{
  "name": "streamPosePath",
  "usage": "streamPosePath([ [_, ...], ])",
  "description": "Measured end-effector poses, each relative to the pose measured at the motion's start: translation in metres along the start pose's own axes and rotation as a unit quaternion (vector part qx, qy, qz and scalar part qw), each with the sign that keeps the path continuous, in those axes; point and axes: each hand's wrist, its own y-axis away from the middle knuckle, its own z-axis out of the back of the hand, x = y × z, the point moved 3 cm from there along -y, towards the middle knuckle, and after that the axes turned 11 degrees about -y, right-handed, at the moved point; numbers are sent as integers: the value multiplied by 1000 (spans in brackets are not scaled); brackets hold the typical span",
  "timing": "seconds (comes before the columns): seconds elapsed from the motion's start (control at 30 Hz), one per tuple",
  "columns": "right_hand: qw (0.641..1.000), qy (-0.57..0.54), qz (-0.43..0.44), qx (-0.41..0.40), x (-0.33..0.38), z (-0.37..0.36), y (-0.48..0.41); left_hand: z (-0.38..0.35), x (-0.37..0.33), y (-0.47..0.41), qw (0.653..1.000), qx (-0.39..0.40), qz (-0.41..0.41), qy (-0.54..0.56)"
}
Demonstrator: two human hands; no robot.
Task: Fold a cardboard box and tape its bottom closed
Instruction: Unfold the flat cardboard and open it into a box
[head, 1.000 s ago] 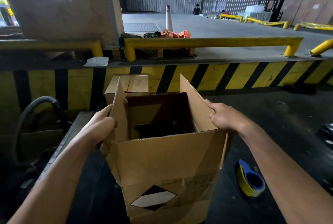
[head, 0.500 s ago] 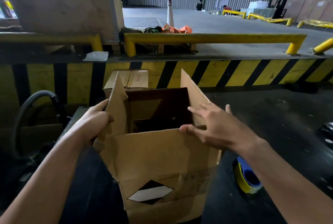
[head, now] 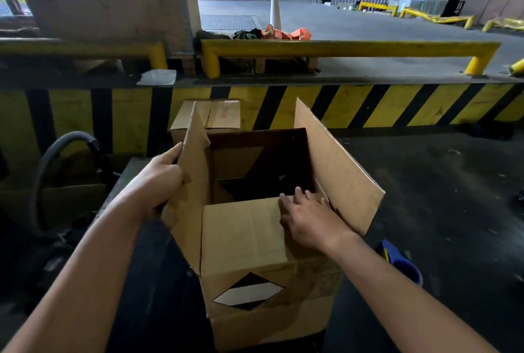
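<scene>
A brown cardboard box (head: 263, 262) stands in front of me with its open end up and a black-and-white diamond label on its near wall. The left and right flaps stand up. My left hand (head: 161, 182) grips the left flap, thumb on its inner face. My right hand (head: 309, 219) lies with straight fingers on the near flap, which tilts inward over the opening. A blue and yellow tape roll (head: 402, 264) lies on the dark floor just right of the box, partly hidden by my right arm.
A second, closed cardboard box (head: 209, 117) sits behind the first. A black hose (head: 56, 151) curves at the left. A yellow-and-black striped dock wall (head: 397, 106) with yellow rails runs across behind. Dark floor spreads to the right.
My right hand left the right flap, came over to the near flap and pushed it inward. The right flap has swung outward. My left hand keeps its hold on the left flap.
</scene>
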Motion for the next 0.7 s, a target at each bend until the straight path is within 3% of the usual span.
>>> streamPosePath([
  [0.2, 998, -53, -27, 25, -1, -10, -6, 0, 1, 0, 1000, 5, -16, -1],
  [0.43, 994, -107, -40, -1, 9, 12, -29, 0, -6, -2, 1000, 10, -13, -16],
  [0.53, 986, -157, -36, -36, 16, 37, -59, 3, -10, -9, 1000, 13, 3, -11],
  [0.7, 981, -140, -4, -131, 31, 73, -130, -8, -16, -10, 999, 11, -31, -12],
])
